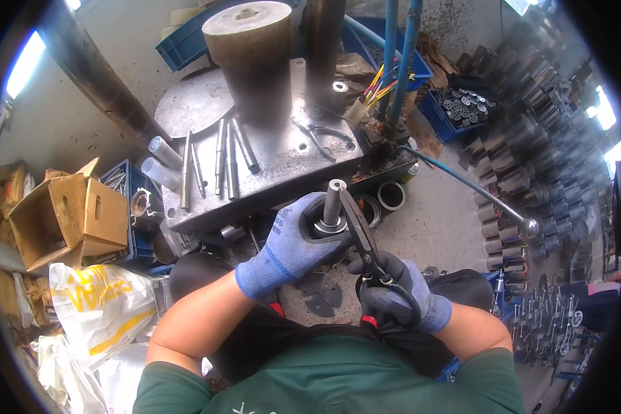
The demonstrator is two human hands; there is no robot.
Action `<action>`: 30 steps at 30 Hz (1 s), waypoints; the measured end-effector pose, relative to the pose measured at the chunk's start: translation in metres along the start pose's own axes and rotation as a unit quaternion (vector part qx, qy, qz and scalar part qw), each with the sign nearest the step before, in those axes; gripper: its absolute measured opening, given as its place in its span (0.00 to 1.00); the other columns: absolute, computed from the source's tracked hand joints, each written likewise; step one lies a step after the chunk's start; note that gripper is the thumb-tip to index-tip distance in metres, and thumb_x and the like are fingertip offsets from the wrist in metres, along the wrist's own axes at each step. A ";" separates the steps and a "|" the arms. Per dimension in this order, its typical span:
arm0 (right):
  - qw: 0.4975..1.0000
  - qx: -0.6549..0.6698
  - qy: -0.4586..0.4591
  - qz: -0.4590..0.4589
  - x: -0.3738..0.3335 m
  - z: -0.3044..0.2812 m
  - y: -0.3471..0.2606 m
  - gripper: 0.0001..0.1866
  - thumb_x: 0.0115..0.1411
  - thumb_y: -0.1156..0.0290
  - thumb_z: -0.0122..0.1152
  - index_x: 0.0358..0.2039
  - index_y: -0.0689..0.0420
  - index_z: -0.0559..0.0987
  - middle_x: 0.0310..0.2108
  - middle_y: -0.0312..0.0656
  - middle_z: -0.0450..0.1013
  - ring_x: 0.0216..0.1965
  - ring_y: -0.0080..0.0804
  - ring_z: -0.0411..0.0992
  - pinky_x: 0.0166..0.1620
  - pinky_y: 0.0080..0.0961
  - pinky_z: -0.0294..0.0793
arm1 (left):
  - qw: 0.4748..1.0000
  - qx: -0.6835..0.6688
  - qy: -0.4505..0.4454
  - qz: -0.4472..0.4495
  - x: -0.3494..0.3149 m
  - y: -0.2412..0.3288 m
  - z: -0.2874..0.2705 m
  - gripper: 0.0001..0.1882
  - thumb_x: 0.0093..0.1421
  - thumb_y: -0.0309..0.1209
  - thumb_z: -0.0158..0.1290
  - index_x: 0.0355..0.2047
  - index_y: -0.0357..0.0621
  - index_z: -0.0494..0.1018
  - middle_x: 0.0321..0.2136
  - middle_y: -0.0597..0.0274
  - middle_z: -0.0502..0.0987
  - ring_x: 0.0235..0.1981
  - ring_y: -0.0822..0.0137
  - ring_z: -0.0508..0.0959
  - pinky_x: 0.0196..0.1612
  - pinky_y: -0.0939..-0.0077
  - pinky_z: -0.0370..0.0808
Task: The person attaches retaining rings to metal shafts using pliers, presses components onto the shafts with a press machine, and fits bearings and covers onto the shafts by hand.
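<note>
My left hand [293, 238], in a blue and grey glove, is closed around a short metal shaft [332, 205] standing upright, with a round metal collar at its lower part. My right hand [397, 286], gloved likewise, grips a pair of dark long-nosed pliers [363, 234] by the handles. The pliers' jaws point up and away from me, and their tips lie right beside the shaft's top end. Whether the tips touch the shaft I cannot tell. Part of the collar is hidden by my left fingers.
Ahead stands a heavy steel press bed [272, 169] under a thick cylinder [248, 62]. Several loose shafts [231, 162] and another pair of pliers [317, 134] lie on it. A lever with a ball end [530, 226] juts out at right. A cardboard box [69, 217] sits at left.
</note>
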State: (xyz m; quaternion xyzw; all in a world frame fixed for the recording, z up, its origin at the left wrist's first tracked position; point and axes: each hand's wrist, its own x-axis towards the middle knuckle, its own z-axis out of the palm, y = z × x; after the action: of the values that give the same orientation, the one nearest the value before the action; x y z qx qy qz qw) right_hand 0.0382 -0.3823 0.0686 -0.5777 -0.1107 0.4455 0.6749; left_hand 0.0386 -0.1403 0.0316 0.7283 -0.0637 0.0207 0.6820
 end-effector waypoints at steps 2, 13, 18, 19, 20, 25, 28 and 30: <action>1.000 0.019 0.005 -0.023 0.002 0.000 0.000 0.29 0.64 0.65 0.69 0.61 0.61 0.72 0.30 0.38 0.77 0.29 0.23 0.77 0.32 0.21 0.75 | 1.000 -0.017 -0.005 -0.015 0.000 0.001 0.001 0.24 0.60 0.27 0.67 0.55 0.35 0.76 0.44 0.61 0.83 0.46 0.73 0.82 0.55 0.73 0.80; 0.997 -0.083 -0.005 0.002 0.004 -0.009 -0.005 0.27 0.64 0.64 0.70 0.60 0.61 0.74 0.31 0.36 0.77 0.29 0.21 0.75 0.34 0.21 0.73 | 0.999 0.023 -0.026 -0.029 0.003 -0.001 -0.008 0.24 0.59 0.27 0.65 0.56 0.35 0.76 0.43 0.61 0.83 0.46 0.73 0.82 0.54 0.72 0.80; 0.995 -0.081 0.007 -0.050 0.012 -0.021 0.013 0.23 0.63 0.69 0.69 0.58 0.61 0.76 0.33 0.33 0.77 0.30 0.16 0.73 0.35 0.19 0.74 | 0.998 0.032 -0.033 -0.037 0.003 -0.004 -0.003 0.25 0.58 0.27 0.66 0.56 0.36 0.76 0.43 0.61 0.83 0.47 0.73 0.81 0.56 0.72 0.79; 0.991 -0.103 0.023 -0.080 0.015 -0.022 0.017 0.23 0.63 0.69 0.68 0.58 0.60 0.77 0.31 0.32 0.76 0.28 0.16 0.72 0.33 0.18 0.73 | 0.999 0.012 -0.013 -0.026 0.002 -0.011 0.002 0.25 0.58 0.32 0.67 0.54 0.36 0.76 0.43 0.58 0.83 0.46 0.72 0.81 0.54 0.70 0.79; 0.991 -0.104 0.022 -0.081 0.016 -0.023 0.017 0.23 0.63 0.69 0.68 0.58 0.60 0.77 0.31 0.32 0.76 0.28 0.16 0.72 0.33 0.18 0.73 | 1.000 -0.008 0.008 -0.016 0.001 -0.015 0.005 0.26 0.58 0.38 0.69 0.52 0.37 0.77 0.42 0.54 0.84 0.45 0.70 0.82 0.51 0.68 0.79; 0.989 -0.128 0.059 -0.031 0.026 -0.029 0.013 0.20 0.62 0.71 0.65 0.55 0.58 0.78 0.26 0.31 0.74 0.23 0.14 0.69 0.28 0.17 0.68 | 0.999 0.019 0.017 -0.029 0.008 -0.024 0.013 0.25 0.58 0.38 0.68 0.51 0.37 0.77 0.39 0.55 0.84 0.41 0.71 0.82 0.49 0.68 0.79; 0.948 -0.264 0.077 -0.159 0.039 -0.043 0.028 0.21 0.62 0.71 0.65 0.55 0.59 0.78 0.28 0.42 0.78 0.26 0.28 0.75 0.32 0.27 0.74 | 0.997 0.037 0.034 -0.058 0.012 -0.026 0.014 0.22 0.58 0.37 0.67 0.49 0.38 0.77 0.35 0.56 0.83 0.36 0.72 0.80 0.45 0.69 0.79; 0.847 -0.467 0.115 -0.227 0.036 -0.034 0.013 0.23 0.59 0.72 0.66 0.56 0.60 0.77 0.34 0.52 0.80 0.35 0.51 0.81 0.38 0.40 0.78 | 0.997 0.053 0.037 -0.053 0.012 -0.029 0.011 0.22 0.58 0.37 0.67 0.49 0.38 0.77 0.36 0.54 0.83 0.37 0.68 0.81 0.45 0.68 0.79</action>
State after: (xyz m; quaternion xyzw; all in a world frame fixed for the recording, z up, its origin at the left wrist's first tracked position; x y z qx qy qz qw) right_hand 0.0756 -0.3802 0.0333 -0.8302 -0.3559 0.1060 0.4158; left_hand 0.0534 -0.1506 0.0036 0.7643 0.0016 0.0153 0.6447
